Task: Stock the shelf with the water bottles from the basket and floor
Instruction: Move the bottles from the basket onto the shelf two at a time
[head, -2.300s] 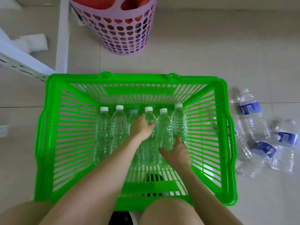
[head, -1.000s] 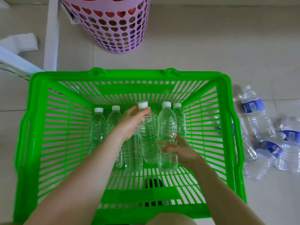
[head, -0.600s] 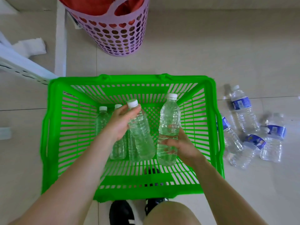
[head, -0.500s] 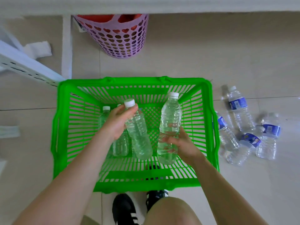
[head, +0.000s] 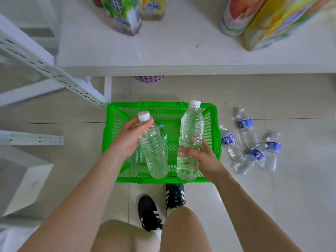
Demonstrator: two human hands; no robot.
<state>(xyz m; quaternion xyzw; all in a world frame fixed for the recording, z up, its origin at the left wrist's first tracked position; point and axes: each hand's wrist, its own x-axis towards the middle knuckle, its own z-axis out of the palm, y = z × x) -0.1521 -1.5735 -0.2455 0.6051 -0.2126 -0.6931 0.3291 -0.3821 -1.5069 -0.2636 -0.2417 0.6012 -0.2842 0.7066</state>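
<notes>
My left hand (head: 130, 138) grips a clear white-capped water bottle (head: 155, 151) near its neck, tilted, above the green basket (head: 215, 124). My right hand (head: 203, 159) holds a second clear bottle (head: 190, 139) around its lower body, nearly upright. Both bottles hang over the basket, below the front edge of the white shelf (head: 181, 51). A few more clear bottles (head: 163, 140) stay in the basket, mostly hidden behind my left hand and its bottle. Several blue-labelled bottles (head: 245, 130) lie on the floor right of the basket.
Juice cartons (head: 125, 13) and colourful packs (head: 272, 20) stand at the back of the shelf, with bare board between them. A white perforated upright (head: 51, 71) runs at left. A pink basket (head: 150, 79) peeks from under the shelf. My feet (head: 160, 206) stand behind the green basket.
Both hands have lifted a bottle each out of the basket and risen with me as I stood up. The view has pulled back and the shelf top has come into sight.
</notes>
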